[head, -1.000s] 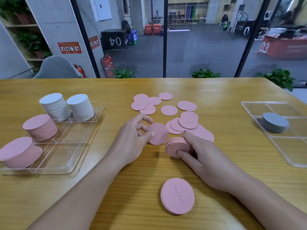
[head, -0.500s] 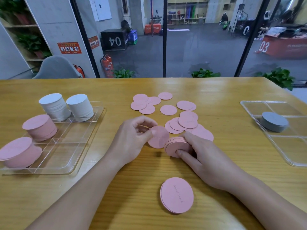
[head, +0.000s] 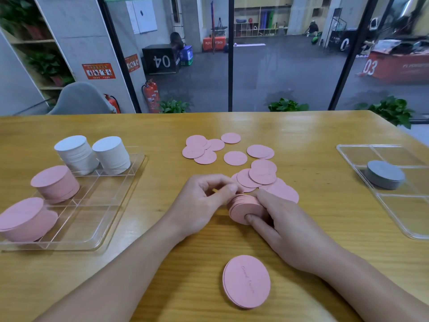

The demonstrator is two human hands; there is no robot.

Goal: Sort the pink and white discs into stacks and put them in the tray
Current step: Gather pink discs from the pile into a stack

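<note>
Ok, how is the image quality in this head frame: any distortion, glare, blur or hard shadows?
Head view: wide-angle bending curves the table edge and tilts the window frames; soft, even light, with faint shadows under both hands; mild sheen on the left clear tray; the pink stack between the hands is sharp, the upper corners are smeared.

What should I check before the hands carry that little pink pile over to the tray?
1. Both hands on the small pink pile: ok. The left hand and right hand hold it from either side.
2. Pile edges lined up: not ok, the discs are fanned and tilted.
3. Free compartment in the left tray: ok, the near right ones show nothing inside.
4. All loose pink discs gathered: not ok, many lie on the table.
5. Flat pink stack near the body added: not ok, it lies apart.
6. Pile tall enough to match the tray stacks: not ok, it is much shorter.
</note>
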